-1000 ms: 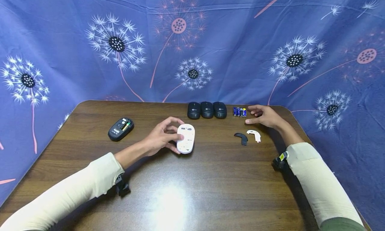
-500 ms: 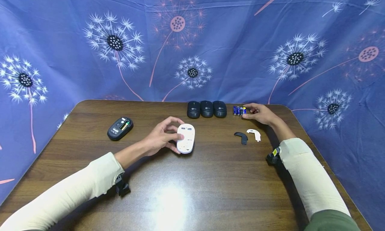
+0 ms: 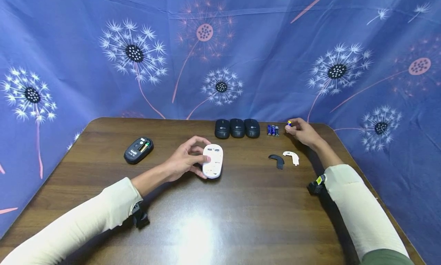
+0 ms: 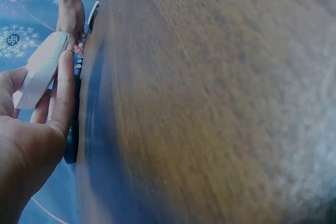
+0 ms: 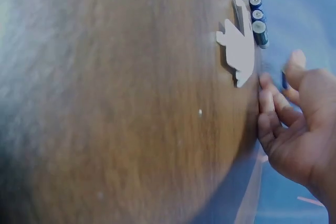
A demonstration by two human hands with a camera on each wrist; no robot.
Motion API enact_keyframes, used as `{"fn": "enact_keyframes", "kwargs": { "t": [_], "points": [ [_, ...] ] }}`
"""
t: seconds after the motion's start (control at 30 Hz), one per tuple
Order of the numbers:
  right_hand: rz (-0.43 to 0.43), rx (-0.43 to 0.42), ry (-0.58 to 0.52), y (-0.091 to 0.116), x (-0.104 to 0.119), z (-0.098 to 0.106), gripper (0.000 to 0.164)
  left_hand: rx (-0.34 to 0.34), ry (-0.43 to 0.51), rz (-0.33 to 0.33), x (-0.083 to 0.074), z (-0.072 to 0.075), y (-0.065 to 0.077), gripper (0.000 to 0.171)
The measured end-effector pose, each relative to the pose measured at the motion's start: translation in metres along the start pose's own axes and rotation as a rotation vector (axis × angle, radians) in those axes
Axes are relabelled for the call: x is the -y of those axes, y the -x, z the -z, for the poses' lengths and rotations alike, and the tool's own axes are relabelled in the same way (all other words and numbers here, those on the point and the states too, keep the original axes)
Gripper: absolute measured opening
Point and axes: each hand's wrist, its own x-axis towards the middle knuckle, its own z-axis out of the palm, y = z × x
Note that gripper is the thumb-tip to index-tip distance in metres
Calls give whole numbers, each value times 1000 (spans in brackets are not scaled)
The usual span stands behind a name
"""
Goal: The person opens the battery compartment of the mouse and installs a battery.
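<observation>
My left hand (image 3: 182,159) grips a white computer mouse (image 3: 213,166) by its left side, underside up, thumb across its face. The mouse's battery bay shows uncovered. In the left wrist view the same mouse (image 4: 42,69) sits between thumb and fingers. At the back right, my right hand (image 3: 304,133) pinches a battery (image 3: 289,123) with a yellow end between thumb and fingertips; the right wrist view shows only a blue sliver of that battery (image 5: 284,80). Just left of this hand, several batteries (image 3: 273,130) stand in a short row.
Three black mice (image 3: 237,128) line the back edge. A black cover (image 3: 277,161) and a white cover (image 3: 292,157) lie in front of the batteries. On the left, an upturned black mouse (image 3: 138,150) has a battery in its bay. A patterned cloth (image 3: 275,46) hangs behind the table.
My right hand reached left to the battery row, took hold of the yellow-ended battery at its right end, and drew it slightly right. The left hand and white mouse stay in place.
</observation>
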Motion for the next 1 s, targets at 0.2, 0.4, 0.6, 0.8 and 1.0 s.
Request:
{"fn": "enact_keyframes", "kwargs": {
  "t": [0.2,0.4,0.6,0.8,1.0],
  "points": [
    [-66,-3,-207,11,2,10,67,-1,-7,1,-2,1,1,56],
    [-84,-34,-333,14,-7,11,64,-4,-7,2,-4,0,1,56],
    [-49,-60,-487,17,-5,9,22,-4,-4,3,-7,0,2,57],
    [-20,-89,-620,27,2,2,42,-12,-13,8,-10,1,2,55],
    [45,-100,-618,38,6,-3,46,-2,-17,17,-10,1,1,55]
  ]
}}
